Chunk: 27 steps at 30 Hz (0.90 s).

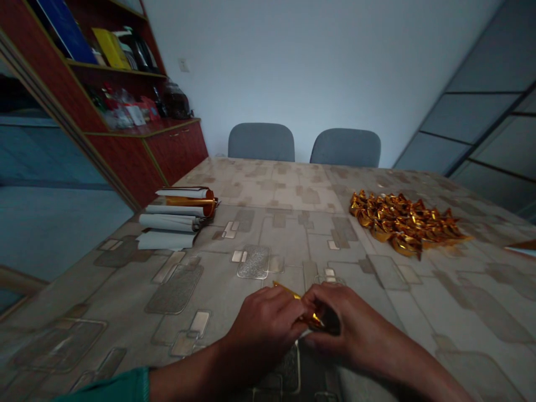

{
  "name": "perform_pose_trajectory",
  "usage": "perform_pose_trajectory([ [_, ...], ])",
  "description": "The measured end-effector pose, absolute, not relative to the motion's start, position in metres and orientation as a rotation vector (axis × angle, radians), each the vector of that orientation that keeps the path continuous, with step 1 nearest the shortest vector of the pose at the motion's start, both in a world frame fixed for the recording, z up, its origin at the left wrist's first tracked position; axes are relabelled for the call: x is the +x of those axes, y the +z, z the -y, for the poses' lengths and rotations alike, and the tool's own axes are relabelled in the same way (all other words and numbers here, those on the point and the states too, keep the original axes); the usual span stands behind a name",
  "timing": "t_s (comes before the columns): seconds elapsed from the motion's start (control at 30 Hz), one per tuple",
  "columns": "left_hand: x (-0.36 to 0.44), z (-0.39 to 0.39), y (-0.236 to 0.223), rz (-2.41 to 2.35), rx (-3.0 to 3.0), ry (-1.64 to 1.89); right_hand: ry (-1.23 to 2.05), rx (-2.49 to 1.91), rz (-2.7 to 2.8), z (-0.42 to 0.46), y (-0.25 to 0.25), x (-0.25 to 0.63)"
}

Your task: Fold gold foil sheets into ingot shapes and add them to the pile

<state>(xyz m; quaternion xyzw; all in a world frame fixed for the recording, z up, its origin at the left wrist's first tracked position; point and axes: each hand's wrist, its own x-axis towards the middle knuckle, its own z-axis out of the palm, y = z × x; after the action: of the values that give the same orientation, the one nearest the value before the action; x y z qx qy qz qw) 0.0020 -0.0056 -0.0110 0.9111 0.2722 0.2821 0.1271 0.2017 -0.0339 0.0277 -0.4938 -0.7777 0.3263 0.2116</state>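
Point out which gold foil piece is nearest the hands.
The piece held between the left hand and right hand; the clustered pieces lie farther off to the right.

Chairs: I count two.
Table: one.
Held gold piece: I see one.
Gold folded pieces: well over ten, packed too tightly for me to count exactly.
Paper rolls: I make out about five, but they overlap.
Wall socket: one.
Green sleeve: I see just one.
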Motion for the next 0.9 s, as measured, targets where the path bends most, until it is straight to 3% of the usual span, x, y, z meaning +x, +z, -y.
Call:
perform_pose_trajectory([
  [0.33,-0.018,-0.019,0.010,-0.779,2.587,0.482,0.894,-1.418,2.132,0.029,0.020,0.199],
  [0.9,-0.020,-0.007,-0.003,-0.759,2.627,0.501,0.686,-1.614,2.151,0.024,0.004,0.207],
])
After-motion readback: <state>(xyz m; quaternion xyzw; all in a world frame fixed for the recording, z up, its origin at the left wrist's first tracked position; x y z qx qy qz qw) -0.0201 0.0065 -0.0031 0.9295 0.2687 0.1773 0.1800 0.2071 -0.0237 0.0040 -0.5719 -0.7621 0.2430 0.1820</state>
